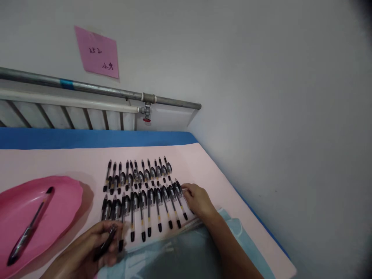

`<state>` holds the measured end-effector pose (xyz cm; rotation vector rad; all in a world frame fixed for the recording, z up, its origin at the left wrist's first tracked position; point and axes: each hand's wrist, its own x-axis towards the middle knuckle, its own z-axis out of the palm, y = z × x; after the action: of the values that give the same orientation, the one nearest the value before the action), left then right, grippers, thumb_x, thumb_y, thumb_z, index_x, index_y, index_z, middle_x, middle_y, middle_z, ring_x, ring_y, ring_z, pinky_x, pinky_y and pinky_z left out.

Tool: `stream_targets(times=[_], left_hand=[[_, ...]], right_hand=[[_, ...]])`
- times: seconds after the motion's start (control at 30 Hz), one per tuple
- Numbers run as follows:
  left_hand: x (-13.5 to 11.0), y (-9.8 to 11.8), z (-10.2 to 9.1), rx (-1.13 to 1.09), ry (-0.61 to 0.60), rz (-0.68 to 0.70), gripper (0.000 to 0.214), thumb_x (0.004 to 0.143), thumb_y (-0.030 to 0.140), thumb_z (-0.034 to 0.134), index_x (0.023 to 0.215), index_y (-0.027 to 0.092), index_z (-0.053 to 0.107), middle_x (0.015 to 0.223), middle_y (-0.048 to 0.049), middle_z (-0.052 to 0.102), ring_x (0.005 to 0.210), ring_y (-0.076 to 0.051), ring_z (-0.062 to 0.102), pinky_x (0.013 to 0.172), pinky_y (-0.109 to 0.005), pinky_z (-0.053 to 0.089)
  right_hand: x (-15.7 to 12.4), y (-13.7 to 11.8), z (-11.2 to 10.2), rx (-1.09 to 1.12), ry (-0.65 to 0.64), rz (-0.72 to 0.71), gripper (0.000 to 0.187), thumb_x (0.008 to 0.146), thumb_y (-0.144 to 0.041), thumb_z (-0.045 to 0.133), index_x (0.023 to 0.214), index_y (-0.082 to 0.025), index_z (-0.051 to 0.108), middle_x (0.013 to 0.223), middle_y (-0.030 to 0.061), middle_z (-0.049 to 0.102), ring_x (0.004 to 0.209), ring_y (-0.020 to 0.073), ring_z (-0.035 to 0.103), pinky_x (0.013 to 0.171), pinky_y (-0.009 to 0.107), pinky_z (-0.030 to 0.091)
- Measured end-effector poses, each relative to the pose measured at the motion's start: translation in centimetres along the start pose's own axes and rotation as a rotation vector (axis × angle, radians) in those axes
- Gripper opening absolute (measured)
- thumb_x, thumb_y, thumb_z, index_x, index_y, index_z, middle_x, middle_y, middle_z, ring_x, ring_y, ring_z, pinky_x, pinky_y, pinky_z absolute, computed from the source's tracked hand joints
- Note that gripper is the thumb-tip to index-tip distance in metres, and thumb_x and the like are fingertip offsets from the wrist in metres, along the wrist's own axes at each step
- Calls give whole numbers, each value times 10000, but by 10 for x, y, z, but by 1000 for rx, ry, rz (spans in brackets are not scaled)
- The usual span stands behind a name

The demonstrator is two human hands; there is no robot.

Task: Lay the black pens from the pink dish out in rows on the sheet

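So off to the left of the left hand there's a shiny pink tray, sitting on a pale pink sheet that covers a blue table. Between the wrists, just below the right hand, lies some light blue cloth. Way beyond both hands: a white radiator, a grey pipe with a little red valve, and a pink note with scribbles stuck on the wall.

Left hand grips a pen; right hand touches pen rows.
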<state>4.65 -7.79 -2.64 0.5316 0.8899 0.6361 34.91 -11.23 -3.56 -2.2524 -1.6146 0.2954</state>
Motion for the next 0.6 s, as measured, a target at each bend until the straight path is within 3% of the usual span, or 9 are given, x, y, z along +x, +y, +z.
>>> stream_targets(times=[0.13, 0.23, 0.37, 0.43, 0.5, 0.6], left_hand=[[-4, 5, 3, 29, -2, 10, 294, 638, 310, 749, 871, 139, 701, 840, -91, 667, 781, -224, 606, 654, -331, 497], [-5, 7, 5, 22, -15, 31, 268, 676, 254, 731, 912, 136, 684, 786, -70, 651, 695, -170, 593, 609, -288, 474], [-3, 6, 4, -9, -18, 51, 239, 692, 258, 723, 895, 148, 663, 698, -36, 633, 614, -136, 578, 586, -269, 467], [-2, 5, 4, 10, -10, 55, 236, 693, 255, 725, 892, 151, 653, 706, -34, 639, 615, -132, 582, 589, -264, 478], [-2, 2, 5, 47, -28, 61, 243, 697, 260, 724, 899, 152, 645, 712, -29, 642, 577, -113, 566, 523, -229, 466], [-3, -5, 8, 122, -69, 41, 278, 697, 306, 725, 910, 152, 635, 677, -26, 647, 511, -100, 544, 430, -194, 429]], right_hand=[[1, 1, 1, 28, -14, -17, 342, 816, -211, 402, 1048, -149, 646, 1028, 104, 674, 967, 222, 604, 863, 322, 425], [3, 4, 1, 28, 5, 8, 360, 803, -234, 410, 1064, -123, 632, 1001, 123, 675, 917, 238, 616, 830, 352, 446], [1, -6, -4, 104, 202, -57, 292, 812, -293, 425, 954, -165, 646, 884, 86, 681, 791, 206, 626, 731, 326, 478], [-8, -24, -7, 198, 313, -202, 229, 825, -281, 437, 881, -188, 639, 825, 63, 672, 737, 173, 617, 680, 284, 479], [-23, -48, -8, 276, 335, -414, 171, 831, -221, 455, 843, -195, 623, 785, 51, 660, 743, 153, 609, 671, 254, 474], [-50, -85, 2, 326, 185, -751, 168, 824, -157, 449, 867, -207, 603, 808, 29, 651, 752, 126, 595, 672, 222, 472]])
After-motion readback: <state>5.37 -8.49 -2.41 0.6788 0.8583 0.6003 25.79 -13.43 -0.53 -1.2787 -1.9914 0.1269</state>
